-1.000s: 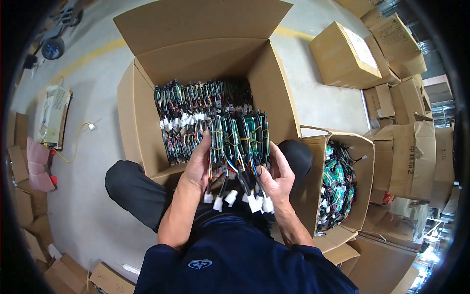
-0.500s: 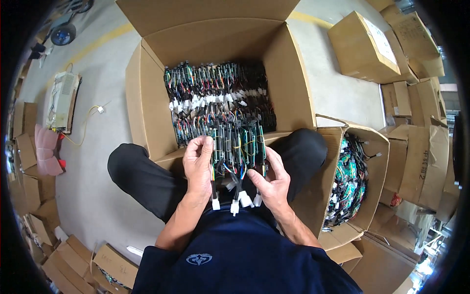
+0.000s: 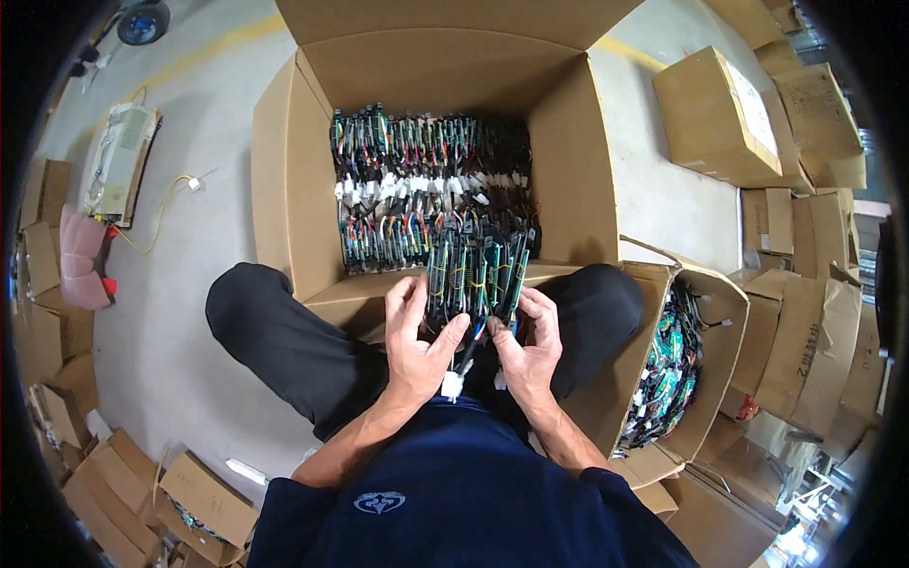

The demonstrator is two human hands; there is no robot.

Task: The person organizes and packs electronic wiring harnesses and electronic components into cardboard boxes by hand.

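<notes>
Between my two hands is a bundle of circuit boards [image 3: 473, 279], standing on edge side by side, with yellow bands across them. My left hand [image 3: 417, 341] closes on the bundle's left side, its thumb toward the lower middle. From the right, my right hand [image 3: 530, 341] grips the other side, thumb at the wires. A white connector [image 3: 453, 384] hangs from the wires below. Just beyond stands a large open cardboard box [image 3: 578, 170], where rows of wired boards [image 3: 407, 142] with white connectors are packed upright. The bundle's far end overlaps the box's near edge.
At my right, a smaller open carton [image 3: 724, 327] holds loose tangled green boards [image 3: 674, 364]. A closed carton [image 3: 715, 114] stands at the far right, with several more behind. On the left floor lie a metal-cased unit [image 3: 123, 161] with a cable and pink wrap [image 3: 83, 256].
Both thumbs have moved inward over the wires at the bundle's lower end, and the hands are closer together. The boards now lean a little. The whole view has shifted slightly.
</notes>
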